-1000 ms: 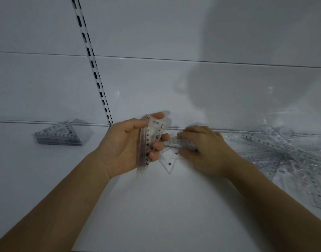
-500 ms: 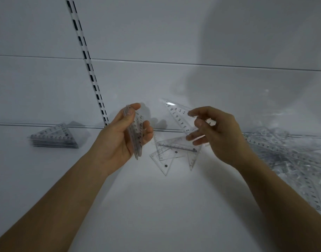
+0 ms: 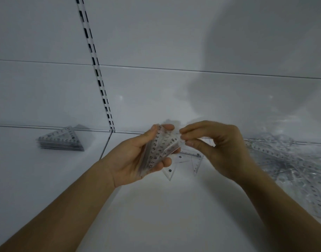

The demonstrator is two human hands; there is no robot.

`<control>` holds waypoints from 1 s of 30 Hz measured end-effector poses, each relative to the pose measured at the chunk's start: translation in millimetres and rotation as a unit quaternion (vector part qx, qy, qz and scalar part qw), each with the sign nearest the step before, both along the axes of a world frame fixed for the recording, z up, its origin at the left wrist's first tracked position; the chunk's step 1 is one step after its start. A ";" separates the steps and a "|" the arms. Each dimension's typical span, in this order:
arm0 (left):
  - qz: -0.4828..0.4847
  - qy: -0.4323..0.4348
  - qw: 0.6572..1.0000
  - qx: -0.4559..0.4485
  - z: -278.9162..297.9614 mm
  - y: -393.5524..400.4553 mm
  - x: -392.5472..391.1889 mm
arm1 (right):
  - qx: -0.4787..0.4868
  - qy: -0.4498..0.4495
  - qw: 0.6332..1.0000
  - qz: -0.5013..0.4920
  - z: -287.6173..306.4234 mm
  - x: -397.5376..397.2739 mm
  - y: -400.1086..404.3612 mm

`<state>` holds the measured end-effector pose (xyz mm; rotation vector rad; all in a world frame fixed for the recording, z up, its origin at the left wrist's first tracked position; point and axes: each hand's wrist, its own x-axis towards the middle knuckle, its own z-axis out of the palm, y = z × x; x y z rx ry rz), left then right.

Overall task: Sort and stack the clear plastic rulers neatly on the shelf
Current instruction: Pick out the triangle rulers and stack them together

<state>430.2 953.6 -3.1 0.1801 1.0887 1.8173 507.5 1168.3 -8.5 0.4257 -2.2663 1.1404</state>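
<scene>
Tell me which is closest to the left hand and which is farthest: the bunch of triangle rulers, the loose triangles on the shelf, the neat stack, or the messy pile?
1. Bunch of triangle rulers: held in the left hand.
2. Loose triangles: on the shelf, just right of that hand.
3. Neat stack: far left, by the back wall.
4. Messy pile: far right, past the right hand.

At frame centre the left hand (image 3: 136,157) grips a bundle of clear triangular rulers (image 3: 160,148) while the right hand (image 3: 216,148) pinches its top ruler.
</scene>
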 end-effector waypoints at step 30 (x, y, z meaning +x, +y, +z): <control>0.126 0.057 0.988 0.065 -4.2 -5.3 -14.8 | 0.255 -0.164 0.947 -0.106 -32.5 -20.0 28.5</control>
